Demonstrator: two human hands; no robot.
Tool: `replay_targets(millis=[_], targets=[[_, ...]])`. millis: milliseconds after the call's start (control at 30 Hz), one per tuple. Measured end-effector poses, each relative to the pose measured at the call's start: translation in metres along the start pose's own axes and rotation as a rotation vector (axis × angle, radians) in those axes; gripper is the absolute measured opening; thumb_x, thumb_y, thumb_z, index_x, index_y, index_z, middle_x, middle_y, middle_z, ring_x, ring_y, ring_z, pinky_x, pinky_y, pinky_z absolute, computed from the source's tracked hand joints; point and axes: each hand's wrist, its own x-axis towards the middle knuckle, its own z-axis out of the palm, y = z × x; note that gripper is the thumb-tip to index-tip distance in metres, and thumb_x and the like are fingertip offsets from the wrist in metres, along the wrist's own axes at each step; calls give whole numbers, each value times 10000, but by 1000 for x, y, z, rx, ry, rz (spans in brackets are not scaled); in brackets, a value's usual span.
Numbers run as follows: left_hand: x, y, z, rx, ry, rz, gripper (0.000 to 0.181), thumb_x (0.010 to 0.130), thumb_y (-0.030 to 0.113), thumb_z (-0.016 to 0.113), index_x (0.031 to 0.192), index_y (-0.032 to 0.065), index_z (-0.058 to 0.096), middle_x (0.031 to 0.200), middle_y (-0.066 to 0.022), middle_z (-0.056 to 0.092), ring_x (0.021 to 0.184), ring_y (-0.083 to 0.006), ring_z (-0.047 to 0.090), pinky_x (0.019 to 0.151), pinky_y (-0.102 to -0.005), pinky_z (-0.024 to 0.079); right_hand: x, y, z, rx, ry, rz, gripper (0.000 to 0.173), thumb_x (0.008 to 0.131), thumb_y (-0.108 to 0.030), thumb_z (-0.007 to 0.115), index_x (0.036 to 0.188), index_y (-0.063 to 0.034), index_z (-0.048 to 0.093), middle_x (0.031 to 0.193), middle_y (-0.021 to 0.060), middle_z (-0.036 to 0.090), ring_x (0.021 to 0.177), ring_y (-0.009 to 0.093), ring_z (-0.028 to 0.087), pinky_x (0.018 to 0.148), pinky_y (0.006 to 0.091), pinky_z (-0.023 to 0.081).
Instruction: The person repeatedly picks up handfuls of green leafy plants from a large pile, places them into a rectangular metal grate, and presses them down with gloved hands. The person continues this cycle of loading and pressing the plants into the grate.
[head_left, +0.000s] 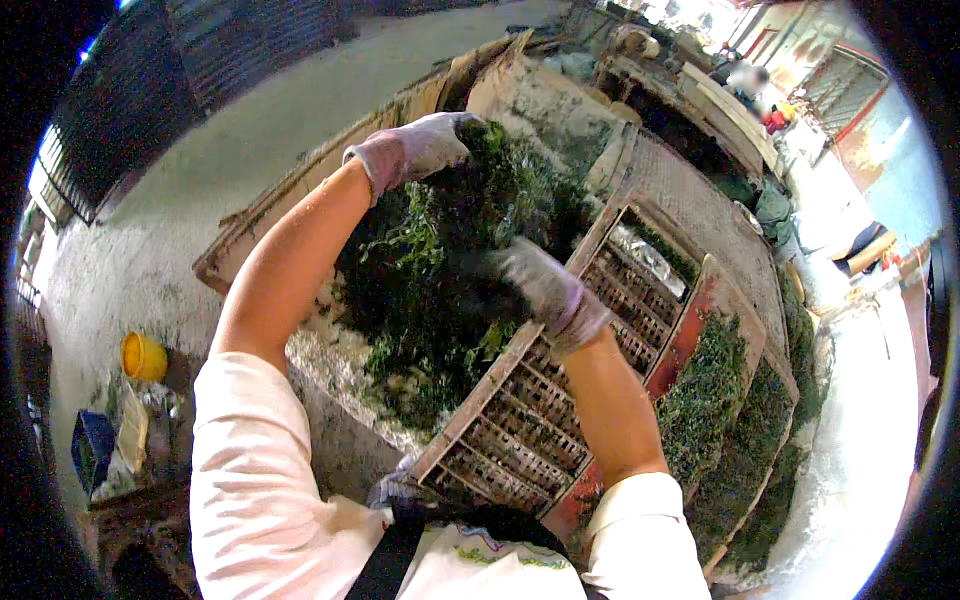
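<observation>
A large heap of dark green leafy plants (442, 255) lies on a worn table before me. My left hand (420, 150), in a stained pale glove, rests at the heap's far edge; its fingertips are hidden by the leaves. Over the right side of the heap is my right hand (551, 292), gloved as well and blurred by motion; whether its fingers hold anything is unclear. Below my right forearm lies a wooden frame with rows of slatted, perforated compartments (510, 420). A crumpled clear plastic piece (649, 259) lies at its far end.
Boards piled with cut greenery (705, 397) stand to the right of the frame. A yellow bucket (143, 357) and a dark blue crate (93, 452) are at the lower left. Planks (727, 112) lie on a cluttered bench at the upper right, near another person (750, 82).
</observation>
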Motion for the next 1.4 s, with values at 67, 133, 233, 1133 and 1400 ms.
replay_targets(millis=[67,133,233,1133,1400], targets=[[-3,-24,16,-221,-10,145,416,784,35,581,1190,99,513,951,-38,627,802,-90,557,732,-258,481,-10,-22,16,-25,90,18,224,877,-220,515,1033,-77,590,751,-19,600,543,39,506,449,195,391],[-28,-20,20,-96,-11,141,416,792,96,599,1196,92,497,1000,-77,612,829,-144,573,758,-284,483,-12,-24,34,151,245,123,204,873,-168,486,996,-65,611,729,-4,605,526,44,495,447,203,391],[-60,4,40,404,99,204,434,795,158,614,1199,73,481,1066,-150,585,906,-231,589,827,-330,474,-7,29,7,-116,209,240,207,872,-201,492,940,-69,636,674,-7,592,468,59,472,425,208,368],[-101,-79,171,792,598,540,554,656,162,617,1202,162,525,1174,-125,502,1093,-288,490,951,-375,400,-28,-124,59,-109,135,80,329,909,-277,440,962,1,607,518,-46,429,390,45,343,368,202,257],[-153,-146,222,1014,110,-89,693,702,413,637,1308,169,407,1345,-164,358,1205,-368,392,1009,-595,206,-34,-204,69,-159,266,-234,330,929,-266,440,1061,16,549,482,-86,283,349,28,242,324,187,217]])
